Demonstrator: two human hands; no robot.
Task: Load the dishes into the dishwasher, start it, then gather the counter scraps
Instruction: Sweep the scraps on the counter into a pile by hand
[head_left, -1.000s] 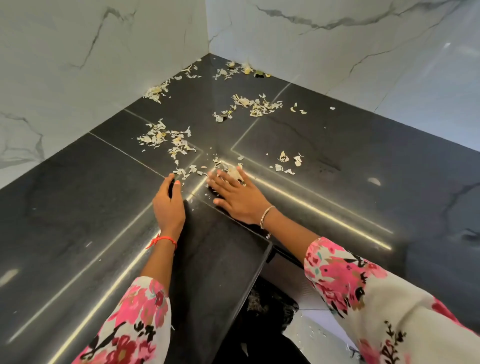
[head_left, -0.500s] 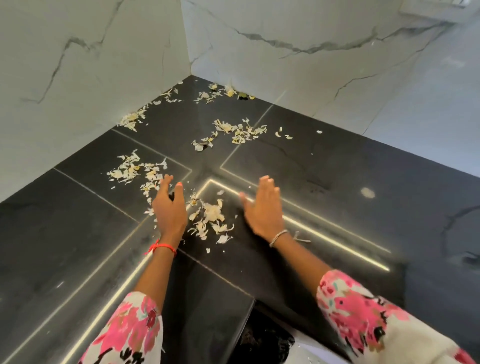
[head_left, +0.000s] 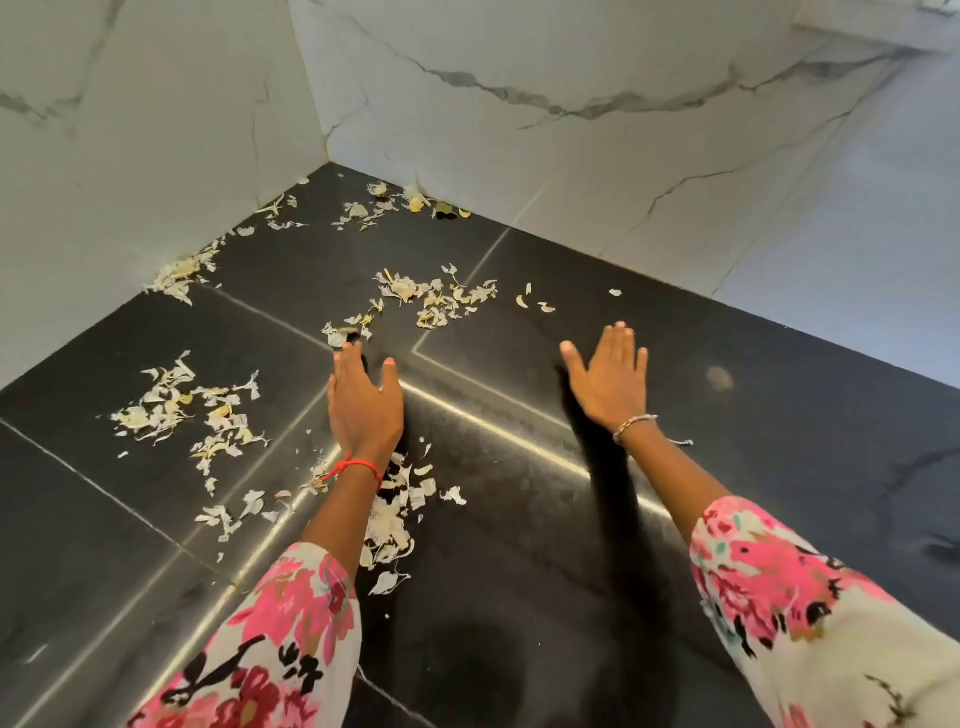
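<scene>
Scraps (head_left: 171, 405) litter black counter (head_left: 727, 493) beneath marble walls (head_left: 571, 156).

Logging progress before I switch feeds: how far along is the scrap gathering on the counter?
Done: one small pile sits gathered beside the left forearm. In hand: left hand and right hand are open, reaching toward the middle scraps. Left: the left cluster, wall cluster and corner cluster. The dishwasher is out of view.

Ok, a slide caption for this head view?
Left hand and right hand, both open, reach over a black stone counter strewn with pale peel scraps.
</scene>
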